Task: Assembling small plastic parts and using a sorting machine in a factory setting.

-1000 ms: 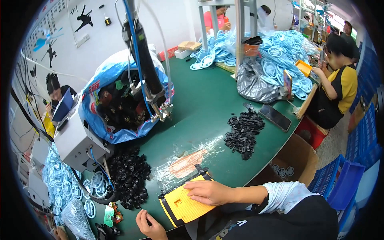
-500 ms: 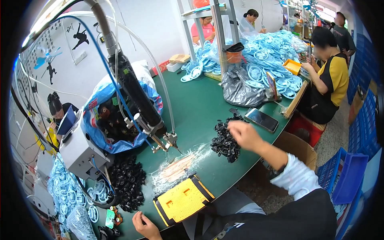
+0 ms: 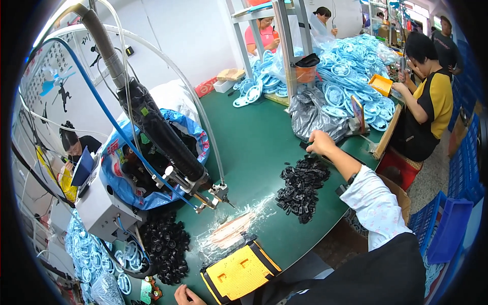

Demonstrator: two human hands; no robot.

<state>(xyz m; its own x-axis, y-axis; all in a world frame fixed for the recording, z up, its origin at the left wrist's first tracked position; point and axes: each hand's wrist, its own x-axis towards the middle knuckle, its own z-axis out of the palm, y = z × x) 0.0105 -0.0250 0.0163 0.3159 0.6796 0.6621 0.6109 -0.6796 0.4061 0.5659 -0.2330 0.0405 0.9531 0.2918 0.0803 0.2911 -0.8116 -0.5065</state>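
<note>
Stretching beyond small black plastic parts (image 3: 303,187), the right hand (image 3: 321,143) is apart from the left hand (image 3: 188,297), both grips unclear.

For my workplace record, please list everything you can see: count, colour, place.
Table: one, green, centre
Pad: one, yellow-black, near edge
Small parts: many, black, table's right
Round caps: many, black, table's left
Ringed parts: many, light-blue, back, lower left
Sack: one, blue-white, left
Nozzle arm: one, black, left
Machine: one, grey, left
Crates: several, blue, right
Co-workers: several, mixed clothing, around
Left hand: one, bare, lower edge
Right hand: one, bare, beyond small parts
</note>
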